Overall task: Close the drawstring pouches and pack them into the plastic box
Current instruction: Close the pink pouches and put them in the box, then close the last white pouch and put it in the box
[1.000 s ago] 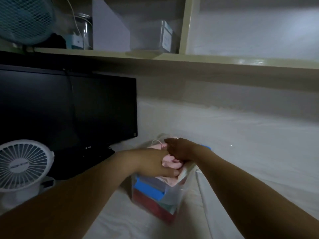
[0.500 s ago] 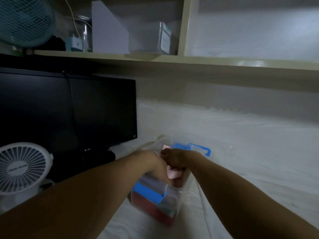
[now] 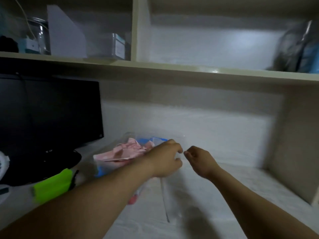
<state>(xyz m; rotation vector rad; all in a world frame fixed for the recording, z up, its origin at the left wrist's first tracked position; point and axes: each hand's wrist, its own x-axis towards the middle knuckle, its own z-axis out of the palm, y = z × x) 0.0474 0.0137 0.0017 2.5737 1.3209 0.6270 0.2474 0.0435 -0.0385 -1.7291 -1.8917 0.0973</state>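
Note:
A clear plastic box (image 3: 103, 167) with blue latches stands left of centre on the white desk. A pink drawstring pouch (image 3: 124, 152) lies crumpled on top of it, above darker pouches seen through the wall. My left hand (image 3: 166, 158) is just right of the box, its fingers curled around what looks like the top edge of a clear lid (image 3: 164, 200) that stands on edge. My right hand (image 3: 198, 160) is close beside it with curled fingers. Whether it pinches the clear lid is hidden by blur.
A black monitor (image 3: 48, 114) stands at the left on its base. A bright green object (image 3: 53, 186) lies near the base, and a white fan (image 3: 3, 163) shows at the left edge. A shelf (image 3: 172, 69) with boxes and a jar runs overhead.
Both hands have let go of the pink pouch and moved right, out of the box. The pouch now lies on top of the box. The view has swung right.

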